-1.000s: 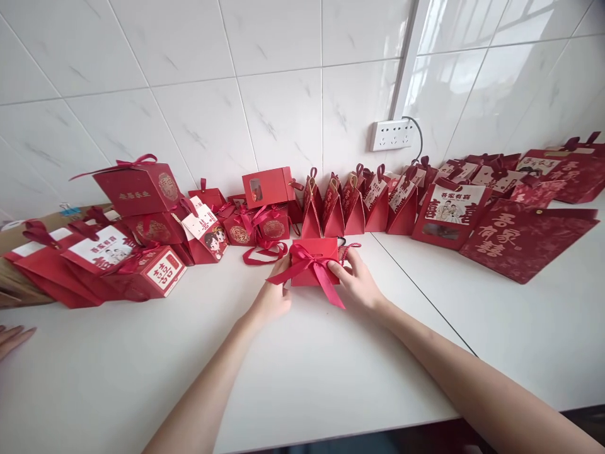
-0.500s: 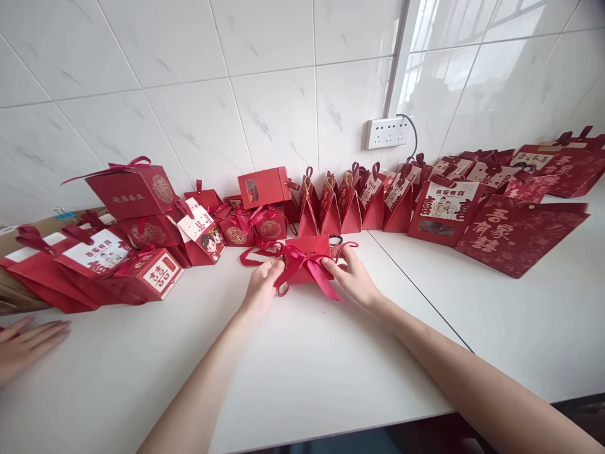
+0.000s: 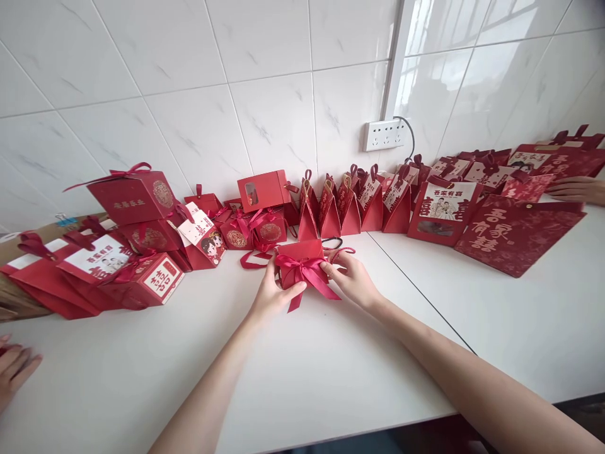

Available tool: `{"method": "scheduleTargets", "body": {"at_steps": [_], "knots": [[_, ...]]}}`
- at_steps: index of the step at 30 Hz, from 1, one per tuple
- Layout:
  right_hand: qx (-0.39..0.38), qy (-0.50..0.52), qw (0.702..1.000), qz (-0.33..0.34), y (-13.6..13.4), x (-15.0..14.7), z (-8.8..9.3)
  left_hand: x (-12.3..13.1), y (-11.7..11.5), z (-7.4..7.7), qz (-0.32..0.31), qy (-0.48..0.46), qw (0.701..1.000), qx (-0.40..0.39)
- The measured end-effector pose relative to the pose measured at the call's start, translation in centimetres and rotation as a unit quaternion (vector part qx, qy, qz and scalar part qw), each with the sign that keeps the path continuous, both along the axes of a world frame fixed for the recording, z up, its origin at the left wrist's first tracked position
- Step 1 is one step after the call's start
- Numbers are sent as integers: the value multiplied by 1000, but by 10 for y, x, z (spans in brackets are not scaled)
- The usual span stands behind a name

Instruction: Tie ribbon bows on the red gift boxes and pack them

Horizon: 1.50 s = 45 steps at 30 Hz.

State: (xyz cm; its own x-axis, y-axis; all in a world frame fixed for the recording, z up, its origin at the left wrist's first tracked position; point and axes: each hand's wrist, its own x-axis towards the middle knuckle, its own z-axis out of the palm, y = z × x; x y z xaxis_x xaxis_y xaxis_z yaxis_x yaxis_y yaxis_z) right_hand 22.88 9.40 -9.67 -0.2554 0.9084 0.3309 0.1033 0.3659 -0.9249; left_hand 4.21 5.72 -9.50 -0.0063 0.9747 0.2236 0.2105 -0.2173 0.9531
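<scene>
A small red gift box [image 3: 297, 255] with a red satin bow [image 3: 309, 273] on its front stands on the white table [image 3: 302, 372], a little in front of the row of boxes. My left hand [image 3: 273, 294] grips its left side with the thumb lying across the front under the bow. My right hand [image 3: 350, 279] pinches the bow's right loop and rests against the box's right side. A red cord handle [image 3: 341, 251] lies behind the box.
Red gift boxes [image 3: 142, 233] and triangular pouches [image 3: 350, 208] line the tiled wall, with flat red bags [image 3: 517, 233] at right. A wall socket [image 3: 384, 135] sits above. Another person's hand [image 3: 14, 369] is at the far left, and another hand [image 3: 577, 188] at the far right.
The box has turned slightly and my left thumb has come onto its front. The hand at far left drew back toward the edge. A hand has appeared at far right.
</scene>
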Motion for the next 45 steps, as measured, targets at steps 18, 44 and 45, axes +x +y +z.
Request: {"method": "scheduleTargets", "body": {"at_steps": [18, 44, 45], "knots": [[-69, 131, 988, 51, -4, 0, 10, 5, -1, -9, 71, 48, 994, 74], [-89, 152, 980, 89, -4, 2, 12, 6, -7, 10, 169, 32, 981, 88], [-90, 157, 980, 84, -4, 1, 11, 7, -7, 10, 168, 33, 981, 89]]}}
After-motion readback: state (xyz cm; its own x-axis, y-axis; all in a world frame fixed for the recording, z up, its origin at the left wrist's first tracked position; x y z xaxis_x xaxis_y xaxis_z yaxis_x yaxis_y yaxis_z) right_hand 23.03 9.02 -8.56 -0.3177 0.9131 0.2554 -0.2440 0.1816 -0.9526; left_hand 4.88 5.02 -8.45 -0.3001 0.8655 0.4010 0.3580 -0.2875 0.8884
